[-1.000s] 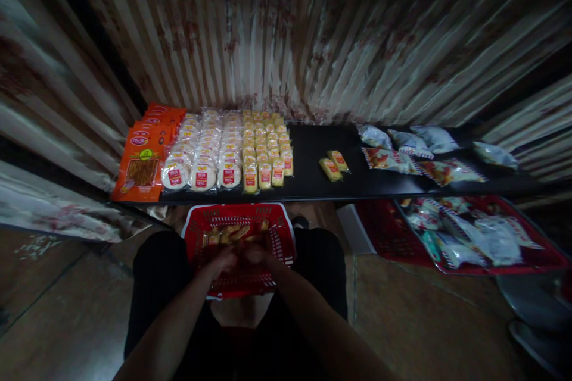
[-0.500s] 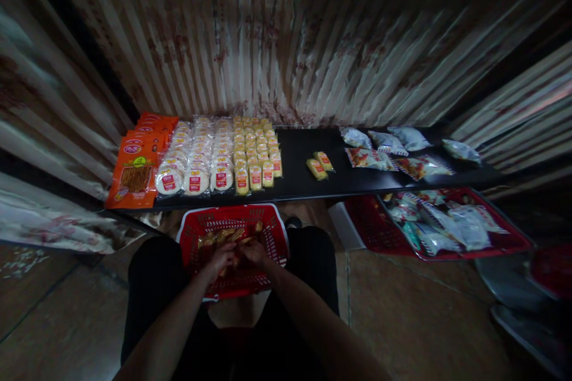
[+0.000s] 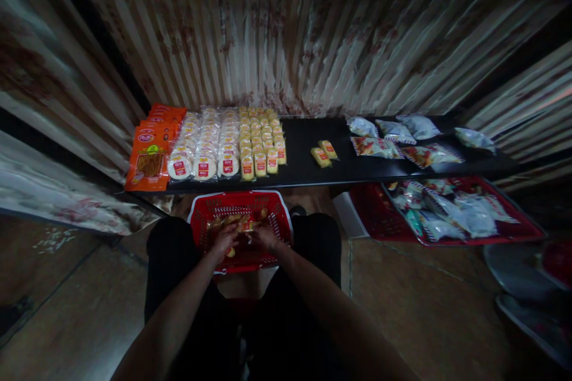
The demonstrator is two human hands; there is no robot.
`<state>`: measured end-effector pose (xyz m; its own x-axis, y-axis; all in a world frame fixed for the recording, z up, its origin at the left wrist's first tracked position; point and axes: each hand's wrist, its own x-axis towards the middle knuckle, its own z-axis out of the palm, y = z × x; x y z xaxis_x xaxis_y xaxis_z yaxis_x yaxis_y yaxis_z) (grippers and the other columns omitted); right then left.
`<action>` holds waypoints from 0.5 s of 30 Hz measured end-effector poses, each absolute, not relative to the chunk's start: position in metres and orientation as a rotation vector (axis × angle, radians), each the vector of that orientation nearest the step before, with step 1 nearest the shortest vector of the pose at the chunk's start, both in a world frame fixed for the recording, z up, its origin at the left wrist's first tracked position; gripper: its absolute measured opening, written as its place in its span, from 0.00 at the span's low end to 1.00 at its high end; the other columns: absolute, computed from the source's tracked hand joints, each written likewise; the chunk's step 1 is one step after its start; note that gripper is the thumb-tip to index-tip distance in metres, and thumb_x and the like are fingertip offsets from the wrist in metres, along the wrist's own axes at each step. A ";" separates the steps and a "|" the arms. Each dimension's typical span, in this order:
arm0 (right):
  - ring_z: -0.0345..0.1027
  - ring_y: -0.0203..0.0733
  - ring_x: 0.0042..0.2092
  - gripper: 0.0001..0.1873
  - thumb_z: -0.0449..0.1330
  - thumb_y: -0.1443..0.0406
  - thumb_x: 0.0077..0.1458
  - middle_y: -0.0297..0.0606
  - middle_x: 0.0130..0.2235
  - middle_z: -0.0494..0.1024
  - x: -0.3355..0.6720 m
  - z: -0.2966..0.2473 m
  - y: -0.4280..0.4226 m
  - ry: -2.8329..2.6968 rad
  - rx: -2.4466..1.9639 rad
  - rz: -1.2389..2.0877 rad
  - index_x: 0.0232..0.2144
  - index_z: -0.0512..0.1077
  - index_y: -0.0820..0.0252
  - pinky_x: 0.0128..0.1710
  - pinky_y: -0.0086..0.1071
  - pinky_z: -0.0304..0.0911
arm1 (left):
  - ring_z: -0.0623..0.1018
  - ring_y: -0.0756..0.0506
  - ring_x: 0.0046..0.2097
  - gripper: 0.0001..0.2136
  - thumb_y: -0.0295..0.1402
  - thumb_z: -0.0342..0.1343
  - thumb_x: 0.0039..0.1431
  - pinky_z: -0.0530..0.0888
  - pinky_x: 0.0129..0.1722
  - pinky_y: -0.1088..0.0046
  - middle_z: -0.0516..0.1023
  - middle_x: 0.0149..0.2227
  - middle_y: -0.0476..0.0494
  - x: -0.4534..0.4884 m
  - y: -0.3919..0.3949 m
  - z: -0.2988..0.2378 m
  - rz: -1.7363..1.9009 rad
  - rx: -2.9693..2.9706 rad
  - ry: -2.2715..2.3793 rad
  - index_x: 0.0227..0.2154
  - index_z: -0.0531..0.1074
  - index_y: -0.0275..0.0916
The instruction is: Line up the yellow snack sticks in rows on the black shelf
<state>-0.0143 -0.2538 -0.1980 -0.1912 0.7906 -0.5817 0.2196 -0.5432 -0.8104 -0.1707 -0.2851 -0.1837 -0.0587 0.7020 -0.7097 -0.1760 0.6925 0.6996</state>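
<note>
A red plastic shopping basket (image 3: pixel 286 214) with a white rim sits between the knees, with several small yellow wrapped cakes (image 3: pixel 217 224) inside. Both hands are down in it. My left hand (image 3: pixel 224 239) curls its fingers over a wrapped cake, and another yellow end shows just below it. From the other side, my right hand (image 3: pixel 265 237) closes on a wrapped cake (image 3: pixel 246 226) with a red label, lying between the hands. Dim light blurs the fingertips.
On the black shelf (image 3: pixel 297 175) stand orange snack bags (image 3: pixel 149 152), rows of round white packets (image 3: pixel 204 165), yellow cake packets (image 3: pixel 260 161), two loose ones (image 3: pixel 320 156) and pillow-shaped bags (image 3: pixel 417 127). A second red basket (image 3: pixel 527 237) of bags is at the right, below the shelf. Pleated curtain hangs behind.
The view has shifted a little, so the shelf and basket appear higher and further right. Inside the basket my hands have moved slightly apart, and a labelled cake now shows between them.
</note>
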 end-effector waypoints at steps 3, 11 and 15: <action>0.75 0.42 0.41 0.13 0.50 0.67 0.54 0.43 0.42 0.77 -0.011 -0.192 -0.254 -1.010 -1.643 1.834 0.43 0.64 0.56 0.42 0.35 0.69 | 0.79 0.46 0.41 0.19 0.26 0.54 0.54 0.73 0.44 0.68 0.77 0.43 0.38 -0.174 -0.286 -0.181 0.808 0.388 1.337 0.50 0.67 0.37; 0.74 0.42 0.36 0.13 0.63 0.67 0.40 0.35 0.32 0.77 -0.008 -0.196 -0.259 -0.764 -1.526 1.952 0.32 0.68 0.58 0.42 0.37 0.67 | 0.79 0.48 0.38 0.24 0.24 0.53 0.54 0.74 0.45 0.66 0.77 0.43 0.39 -0.175 -0.283 -0.172 0.916 0.267 1.232 0.55 0.62 0.39; 0.73 0.42 0.38 0.14 0.67 0.66 0.33 0.32 0.31 0.77 -0.008 -0.204 -0.260 -0.802 -1.452 1.962 0.26 0.68 0.59 0.44 0.36 0.65 | 0.79 0.49 0.38 0.26 0.21 0.49 0.54 0.75 0.44 0.68 0.77 0.43 0.41 -0.175 -0.283 -0.167 0.940 0.270 1.184 0.57 0.60 0.41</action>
